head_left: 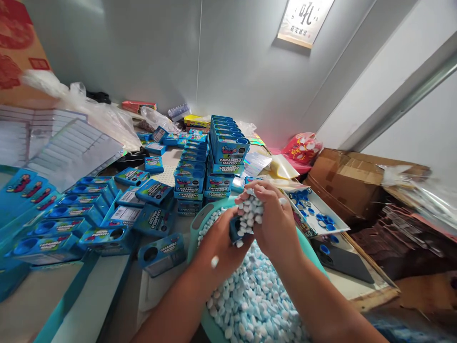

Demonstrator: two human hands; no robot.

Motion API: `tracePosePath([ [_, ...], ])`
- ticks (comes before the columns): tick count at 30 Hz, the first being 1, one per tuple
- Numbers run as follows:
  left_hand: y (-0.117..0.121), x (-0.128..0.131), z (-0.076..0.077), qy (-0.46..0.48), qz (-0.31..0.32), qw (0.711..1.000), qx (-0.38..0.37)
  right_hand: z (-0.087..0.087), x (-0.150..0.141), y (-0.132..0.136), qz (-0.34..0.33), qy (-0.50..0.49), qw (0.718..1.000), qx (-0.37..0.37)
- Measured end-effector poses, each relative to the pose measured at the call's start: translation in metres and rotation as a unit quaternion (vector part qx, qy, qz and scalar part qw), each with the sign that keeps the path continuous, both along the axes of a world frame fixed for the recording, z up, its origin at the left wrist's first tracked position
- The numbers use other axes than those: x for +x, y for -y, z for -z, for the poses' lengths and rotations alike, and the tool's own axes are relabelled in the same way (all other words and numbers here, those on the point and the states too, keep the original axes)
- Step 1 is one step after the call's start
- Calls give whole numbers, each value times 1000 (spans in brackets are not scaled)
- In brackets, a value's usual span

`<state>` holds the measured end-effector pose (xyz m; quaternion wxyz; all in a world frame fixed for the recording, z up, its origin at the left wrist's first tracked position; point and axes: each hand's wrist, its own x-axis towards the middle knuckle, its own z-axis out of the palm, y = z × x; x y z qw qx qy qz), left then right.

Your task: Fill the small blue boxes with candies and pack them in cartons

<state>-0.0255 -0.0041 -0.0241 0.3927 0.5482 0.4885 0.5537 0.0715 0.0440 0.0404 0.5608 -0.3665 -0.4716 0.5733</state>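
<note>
A turquoise tub (pixel 195 233) is filled with small white and pale blue candies (pixel 257 290). Over it, my left hand (pixel 223 240) is wrapped round a small blue box (pixel 234 229), most of which the fingers hide. My right hand (pixel 274 221) is cupped above the box around a heap of loose candies (pixel 252 212), some spilling down at the box's top. One stray candy (pixel 214 261) shows in front of my left wrist. Left of the tub, a blue candy box with a round hole (pixel 162 253) lies tilted on the table.
Stacked blue boxes (pixel 228 152) rise behind the tub, with more rows of boxes (pixel 59 228) at the left. To the right are a white tray of blue caps (pixel 317 214), a dark phone (pixel 344 261) and a cardboard carton (pixel 346 183). Papers (pixel 71 152) lie at the left.
</note>
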Motion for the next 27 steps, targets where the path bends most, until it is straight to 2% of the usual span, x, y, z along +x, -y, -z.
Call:
tracePosePath([
  [4,3,-2,-1,4,36,999,3,-2,1,1,-7,6,1000,-24],
  [10,2,-3,-4,-49,28,998,33,0,2,1,-30,21,999,-11],
  [20,4,-4,-6,-11,44,998,34,2,3,3,-46,54,997,26],
  [27,3,-5,-6,-41,34,996,74,1,3,4,-68,28,997,38],
])
